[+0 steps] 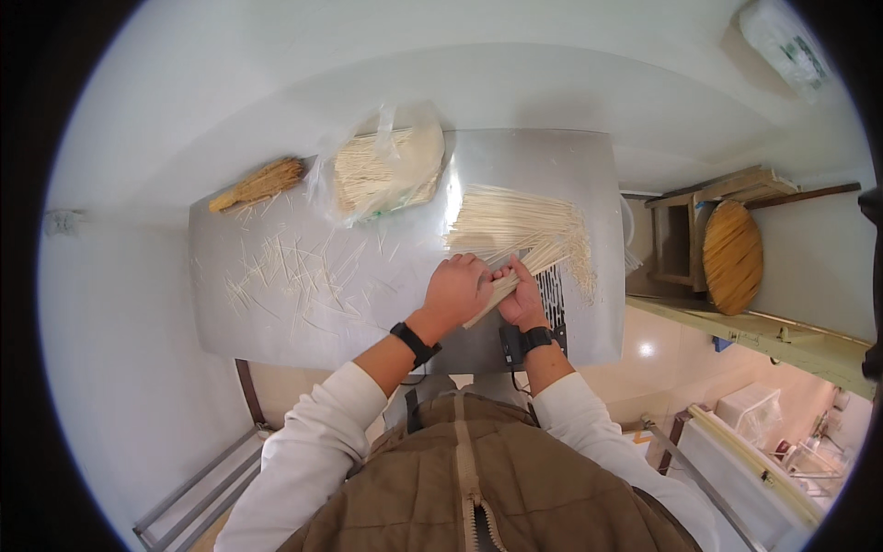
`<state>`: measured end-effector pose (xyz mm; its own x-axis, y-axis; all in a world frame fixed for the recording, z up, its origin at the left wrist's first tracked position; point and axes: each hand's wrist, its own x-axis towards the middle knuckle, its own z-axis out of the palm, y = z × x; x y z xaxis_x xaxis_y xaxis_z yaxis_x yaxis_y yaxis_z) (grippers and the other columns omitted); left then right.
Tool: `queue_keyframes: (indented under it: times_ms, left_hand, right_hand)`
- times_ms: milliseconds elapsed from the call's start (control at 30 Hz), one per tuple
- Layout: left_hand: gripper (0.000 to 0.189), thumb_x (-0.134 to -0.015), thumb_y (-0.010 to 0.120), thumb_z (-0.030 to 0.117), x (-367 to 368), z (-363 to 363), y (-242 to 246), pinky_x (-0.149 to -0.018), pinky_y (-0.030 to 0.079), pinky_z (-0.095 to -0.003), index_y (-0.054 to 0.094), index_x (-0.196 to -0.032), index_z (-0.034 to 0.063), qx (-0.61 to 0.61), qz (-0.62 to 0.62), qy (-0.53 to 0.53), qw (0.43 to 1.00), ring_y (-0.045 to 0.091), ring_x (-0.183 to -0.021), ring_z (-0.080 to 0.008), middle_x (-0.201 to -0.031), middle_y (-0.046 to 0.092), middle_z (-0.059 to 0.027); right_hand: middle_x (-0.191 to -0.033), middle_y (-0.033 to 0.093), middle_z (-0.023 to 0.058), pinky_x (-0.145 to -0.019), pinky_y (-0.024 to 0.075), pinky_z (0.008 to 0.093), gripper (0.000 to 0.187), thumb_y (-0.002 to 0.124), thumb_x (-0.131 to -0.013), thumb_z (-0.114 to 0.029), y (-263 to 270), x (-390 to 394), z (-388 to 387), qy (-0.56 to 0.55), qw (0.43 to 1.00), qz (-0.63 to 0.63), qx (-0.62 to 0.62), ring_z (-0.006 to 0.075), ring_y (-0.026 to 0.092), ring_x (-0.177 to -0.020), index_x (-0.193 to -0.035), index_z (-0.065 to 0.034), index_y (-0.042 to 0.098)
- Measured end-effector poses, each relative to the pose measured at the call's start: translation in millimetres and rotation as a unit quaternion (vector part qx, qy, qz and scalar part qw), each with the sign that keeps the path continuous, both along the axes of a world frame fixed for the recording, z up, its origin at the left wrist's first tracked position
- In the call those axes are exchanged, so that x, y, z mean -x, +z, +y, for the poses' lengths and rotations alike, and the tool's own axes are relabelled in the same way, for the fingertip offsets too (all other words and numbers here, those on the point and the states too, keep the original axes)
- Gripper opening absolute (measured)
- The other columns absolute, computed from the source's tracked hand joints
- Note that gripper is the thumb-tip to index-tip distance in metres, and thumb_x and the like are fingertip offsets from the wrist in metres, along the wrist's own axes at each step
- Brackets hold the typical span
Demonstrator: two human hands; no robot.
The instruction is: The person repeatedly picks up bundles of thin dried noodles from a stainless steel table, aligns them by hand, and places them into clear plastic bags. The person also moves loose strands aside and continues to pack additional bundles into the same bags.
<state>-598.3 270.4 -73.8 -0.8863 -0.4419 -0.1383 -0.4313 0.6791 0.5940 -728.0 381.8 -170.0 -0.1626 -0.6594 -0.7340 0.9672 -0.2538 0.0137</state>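
Observation:
Both of my hands meet near the front middle of a metal table (414, 338) around a bundle of thin pale sticks (545, 257). My left hand (459, 290) curls over the bundle's near part, its fingertips mostly hidden. Against the bundle's side, my right hand (522, 297) closes with its thumb extended along it. Just beyond lies a wide pile of similar sticks (510, 217), with short stick pieces (583, 265) at its right end. Partly beneath the bundle and beside my right hand is a dark slotted object (552, 297), possibly a blade.
A clear plastic bag (390, 165) of sticks stands at the table's back, left of the pile. A straw hand brush (259, 185) lies at the back left. Loose sticks (293, 272) are scattered on the left. Right of the table are a wooden stool (672, 241) and a round wooden board (734, 259).

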Motion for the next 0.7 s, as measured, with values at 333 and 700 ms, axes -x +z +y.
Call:
queue_keyframes:
  times_ms: [333,700]
  left_hand:
    - [0.057,-0.091,0.075,0.038,19,-12,47,-0.099,0.051,-0.0425,0.060,-0.128,-0.0015,-0.350,0.040,0.068,0.934,0.065,-0.112,-0.0322,-0.119,0.067,-0.0197]
    - [0.046,-0.080,0.083,0.010,-111,0,11,-0.107,0.047,-0.0439,0.060,-0.120,0.0062,-0.198,0.344,0.259,0.880,0.059,-0.125,-0.0348,-0.128,0.064,-0.0143]
  right_hand:
    - [-0.146,0.053,0.0110,-0.113,0.0452,0.0380,0.055,0.056,-0.107,-0.025,29,-55,8,0.140,0.889,0.435,0.000,0.0207,0.054,-0.134,-0.155,-0.0054,0.038]
    - [-0.135,0.061,0.0163,-0.109,0.0468,0.0423,0.043,0.064,-0.098,-0.020,58,-136,-50,0.293,0.520,0.802,0.007,0.0319,0.058,-0.126,-0.136,-0.0009,0.057]
